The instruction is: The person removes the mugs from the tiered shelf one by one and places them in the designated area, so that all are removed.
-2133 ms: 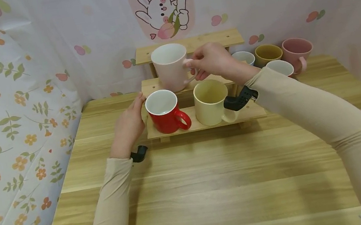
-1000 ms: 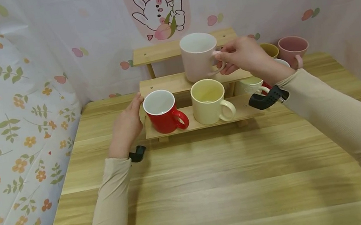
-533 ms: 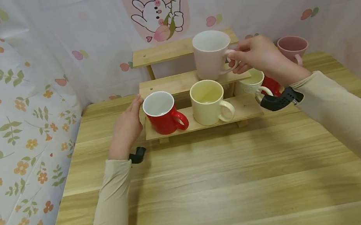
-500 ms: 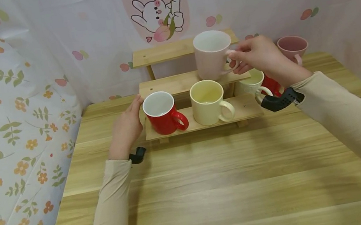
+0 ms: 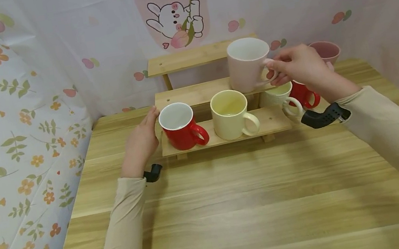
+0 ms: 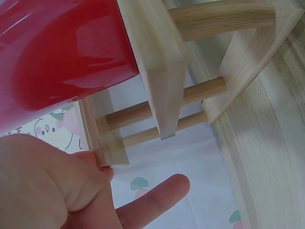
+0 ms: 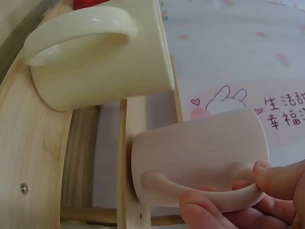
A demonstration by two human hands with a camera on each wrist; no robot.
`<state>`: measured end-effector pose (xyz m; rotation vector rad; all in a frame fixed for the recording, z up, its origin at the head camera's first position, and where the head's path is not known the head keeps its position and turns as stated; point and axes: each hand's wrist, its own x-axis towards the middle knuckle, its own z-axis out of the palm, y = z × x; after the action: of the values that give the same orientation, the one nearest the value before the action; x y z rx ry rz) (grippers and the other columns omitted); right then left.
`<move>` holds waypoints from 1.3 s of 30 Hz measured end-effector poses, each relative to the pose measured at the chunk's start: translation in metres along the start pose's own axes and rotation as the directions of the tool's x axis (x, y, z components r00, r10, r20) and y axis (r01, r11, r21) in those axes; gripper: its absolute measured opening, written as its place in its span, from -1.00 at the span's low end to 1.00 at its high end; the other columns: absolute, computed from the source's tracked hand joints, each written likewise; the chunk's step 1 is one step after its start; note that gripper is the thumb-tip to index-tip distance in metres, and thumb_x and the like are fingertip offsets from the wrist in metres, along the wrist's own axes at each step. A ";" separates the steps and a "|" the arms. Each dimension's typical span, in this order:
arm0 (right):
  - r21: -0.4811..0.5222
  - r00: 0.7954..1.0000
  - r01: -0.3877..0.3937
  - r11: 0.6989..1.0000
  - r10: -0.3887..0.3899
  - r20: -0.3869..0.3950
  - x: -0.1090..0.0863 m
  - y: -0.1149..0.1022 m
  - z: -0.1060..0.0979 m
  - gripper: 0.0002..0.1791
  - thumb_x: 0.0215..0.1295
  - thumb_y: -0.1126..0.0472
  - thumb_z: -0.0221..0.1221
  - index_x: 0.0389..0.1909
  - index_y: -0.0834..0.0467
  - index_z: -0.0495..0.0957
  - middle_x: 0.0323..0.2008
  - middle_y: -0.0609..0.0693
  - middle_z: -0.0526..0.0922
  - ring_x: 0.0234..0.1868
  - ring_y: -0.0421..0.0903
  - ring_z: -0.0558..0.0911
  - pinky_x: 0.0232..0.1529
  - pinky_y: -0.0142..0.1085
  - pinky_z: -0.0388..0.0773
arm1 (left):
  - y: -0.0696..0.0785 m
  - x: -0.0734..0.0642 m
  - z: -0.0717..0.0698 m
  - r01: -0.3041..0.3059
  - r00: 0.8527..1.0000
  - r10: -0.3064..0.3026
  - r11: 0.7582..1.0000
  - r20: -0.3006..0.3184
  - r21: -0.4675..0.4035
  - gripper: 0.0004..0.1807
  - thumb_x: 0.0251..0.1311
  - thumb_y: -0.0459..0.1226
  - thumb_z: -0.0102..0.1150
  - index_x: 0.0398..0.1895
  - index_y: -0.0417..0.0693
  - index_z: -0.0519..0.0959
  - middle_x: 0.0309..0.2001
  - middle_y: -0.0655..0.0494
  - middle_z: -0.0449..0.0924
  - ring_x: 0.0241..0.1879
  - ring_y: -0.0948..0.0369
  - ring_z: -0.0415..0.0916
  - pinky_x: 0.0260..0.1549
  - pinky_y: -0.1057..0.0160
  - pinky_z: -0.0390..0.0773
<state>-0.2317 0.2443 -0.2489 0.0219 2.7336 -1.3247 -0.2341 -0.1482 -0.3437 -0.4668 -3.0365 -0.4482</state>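
Note:
My right hand (image 5: 300,66) pinches the handle of a pale pink mug (image 5: 247,69), which is upright at the right end of the middle tier of a wooden rack (image 5: 191,94). In the right wrist view, thumb and fingers grip that handle (image 7: 209,196), and the mug's base is against the tier board. My left hand (image 5: 141,141) rests its fingertips on the rack's left end, one finger (image 6: 159,200) stretched straight below it in the left wrist view. Beside it on the lowest tier stands a red mug (image 5: 182,135). A light yellow mug (image 5: 230,121) stands to its right.
Behind the rack's right side, on the table (image 5: 228,207), stand a pale green mug (image 5: 277,94), another red mug (image 5: 298,93) and a dusky pink mug (image 5: 325,51) partly behind my right hand. The rack's top tier (image 5: 185,59) is close to the curtain (image 5: 102,31).
My right hand has carried the pale pink mug rightward along the middle tier, from its left part to the right end. My left hand has stayed at the rack's left end.

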 end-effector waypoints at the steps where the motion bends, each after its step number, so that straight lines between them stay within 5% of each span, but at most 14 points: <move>1: -0.010 1.000 -0.004 1.000 0.004 -0.003 -0.001 0.002 -0.001 -0.45 0.33 -0.06 0.10 0.01 0.38 0.50 -0.43 -0.15 0.68 -0.44 -0.29 0.71 -0.36 -0.46 0.62 | 0.000 0.000 0.000 -0.001 1.000 0.001 1.000 -0.001 0.002 -0.24 0.08 -0.58 -0.05 0.43 -0.07 0.17 0.47 0.07 0.12 -0.27 -0.14 0.59 -0.47 0.05 0.53; 11: -0.048 0.999 -0.030 0.998 0.029 -0.026 -0.007 0.022 -0.016 -0.35 0.29 -0.17 0.08 0.05 0.36 0.50 -0.37 -0.10 0.69 -0.43 -0.27 0.70 -0.38 -0.49 0.60 | 0.003 0.001 0.001 -0.012 1.000 0.013 1.000 -0.026 0.014 -0.24 0.04 -0.59 -0.03 0.41 -0.10 0.19 0.45 0.04 0.16 -0.27 -0.17 0.59 -0.43 -0.02 0.55; 26: 0.110 0.997 0.031 0.993 -0.023 -0.072 -0.019 0.040 -0.035 -0.43 0.35 0.03 0.09 0.01 0.53 0.41 -0.54 -0.25 0.63 -0.54 -0.27 0.69 -0.44 -0.41 0.63 | 0.006 0.000 0.000 0.006 1.000 -0.006 1.000 -0.023 0.021 -0.24 0.06 -0.58 -0.04 0.42 -0.07 0.19 0.45 0.05 0.16 -0.14 -0.22 0.58 -0.39 -0.08 0.57; 39: 0.020 0.995 -0.027 0.999 0.028 -0.095 -0.034 0.061 -0.053 -0.28 0.29 -0.17 0.07 0.09 0.45 0.41 -0.52 -0.35 0.61 -0.50 -0.34 0.67 -0.44 -0.49 0.59 | 0.006 -0.002 -0.002 -0.009 0.999 0.010 1.000 -0.033 0.019 -0.27 0.08 -0.58 -0.04 0.39 -0.08 0.21 0.45 0.03 0.16 -0.15 -0.23 0.57 -0.37 -0.10 0.56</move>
<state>-0.1994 0.3248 -0.2601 0.1266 2.7879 -1.3758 -0.2301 -0.1436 -0.3407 -0.4680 -3.0030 -0.4226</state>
